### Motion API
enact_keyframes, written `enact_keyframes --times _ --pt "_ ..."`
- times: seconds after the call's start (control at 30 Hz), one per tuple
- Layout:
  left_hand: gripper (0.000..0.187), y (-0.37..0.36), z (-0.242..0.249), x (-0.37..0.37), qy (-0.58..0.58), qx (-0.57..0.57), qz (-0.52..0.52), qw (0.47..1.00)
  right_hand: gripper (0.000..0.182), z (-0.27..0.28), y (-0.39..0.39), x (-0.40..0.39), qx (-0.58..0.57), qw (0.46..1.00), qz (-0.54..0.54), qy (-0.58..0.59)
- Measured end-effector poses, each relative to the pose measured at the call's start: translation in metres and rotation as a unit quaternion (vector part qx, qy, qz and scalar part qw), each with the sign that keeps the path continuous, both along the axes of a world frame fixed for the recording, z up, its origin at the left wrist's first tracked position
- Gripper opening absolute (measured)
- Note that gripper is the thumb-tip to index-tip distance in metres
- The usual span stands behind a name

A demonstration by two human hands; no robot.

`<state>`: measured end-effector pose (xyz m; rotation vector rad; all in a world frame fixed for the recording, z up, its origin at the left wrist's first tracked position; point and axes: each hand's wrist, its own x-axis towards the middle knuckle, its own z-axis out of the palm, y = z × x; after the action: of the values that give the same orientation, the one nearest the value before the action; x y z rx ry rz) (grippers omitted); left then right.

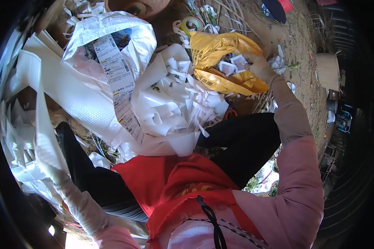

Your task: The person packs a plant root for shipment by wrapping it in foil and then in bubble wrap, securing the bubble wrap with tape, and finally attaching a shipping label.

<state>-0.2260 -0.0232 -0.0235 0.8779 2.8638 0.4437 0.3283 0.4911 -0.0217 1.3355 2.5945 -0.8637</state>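
My left hand [56, 174] is low at the far left, its fingers closed on the lower end of a long white plastic sheet [43, 133]. My right hand [259, 68] reaches into the mouth of a yellow plastic bag [207, 47] with dark printed characters. Its fingertips are on small white-edged packets [233, 65] with pinkish-grey middles inside the bag. Between my legs lies a heap of white plastic strips and offcuts [174, 95]. A band of printed shipping labels [116, 72] runs from an open white woven sack [85, 31] down over a roll of white bubble sheet [87, 110].
A brown basin [139, 6] stands at the top, near a roll of tape [191, 25]. Thin sticks [237, 16] lie on the dirt ground. At the right are a cardboard piece [328, 70] and a blue-framed object [343, 121]. A red apron [174, 174] covers my lap.
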Motion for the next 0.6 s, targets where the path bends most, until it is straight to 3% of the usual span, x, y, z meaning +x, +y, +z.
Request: enact_keyframes --times 0.03,0.13,0.2,0.23,0.3,0.33,0.4,0.5,0.53,0.57,0.6 --pt "0.041 -0.009 -0.001 0.009 0.009 0.020 -0.017 1.000 0.024 0.003 -0.004 -0.002 0.047 0.999 0.017 -0.015" --pt "0.041 -0.024 -0.003 0.047 0.038 0.082 -0.065 0.994 0.036 0.012 -0.011 -0.010 0.037 0.999 -0.013 -0.016" --pt "0.042 0.027 0.040 0.098 0.017 0.088 -0.066 0.994 0.034 0.017 -0.008 -0.016 -0.011 0.998 -0.034 -0.042" --pt "0.045 0.047 0.052 0.120 0.065 0.075 -0.061 0.993 0.033 0.018 -0.004 -0.026 -0.034 0.997 -0.040 -0.051" --pt "0.046 0.054 0.046 0.142 -0.044 0.114 -0.041 0.992 0.027 0.030 -0.015 -0.059 0.051 0.997 0.030 0.055" --pt "0.044 0.055 0.042 0.146 0.025 0.120 -0.108 0.987 0.025 0.038 -0.021 -0.076 0.089 0.988 0.066 0.108" --pt "0.047 0.065 0.036 0.150 0.106 0.129 -0.150 0.974 0.021 0.059 -0.048 -0.139 0.006 0.970 0.103 0.219" --pt "0.049 0.069 0.035 0.149 0.074 0.059 -0.142 0.985 0.025 0.053 -0.088 -0.236 -0.201 0.931 0.077 0.294" --pt "0.053 0.070 0.034 0.146 0.099 0.055 -0.146 0.983 0.028 0.057 -0.098 -0.267 -0.258 0.943 0.060 0.201" --pt "0.055 0.069 0.031 0.145 0.088 0.060 -0.138 0.985 0.031 0.042 -0.108 -0.298 -0.328 0.912 0.026 0.243" --pt "0.056 0.068 0.027 0.143 0.078 0.065 -0.131 0.986 0.031 0.050 -0.122 -0.328 -0.213 0.969 0.067 0.111"
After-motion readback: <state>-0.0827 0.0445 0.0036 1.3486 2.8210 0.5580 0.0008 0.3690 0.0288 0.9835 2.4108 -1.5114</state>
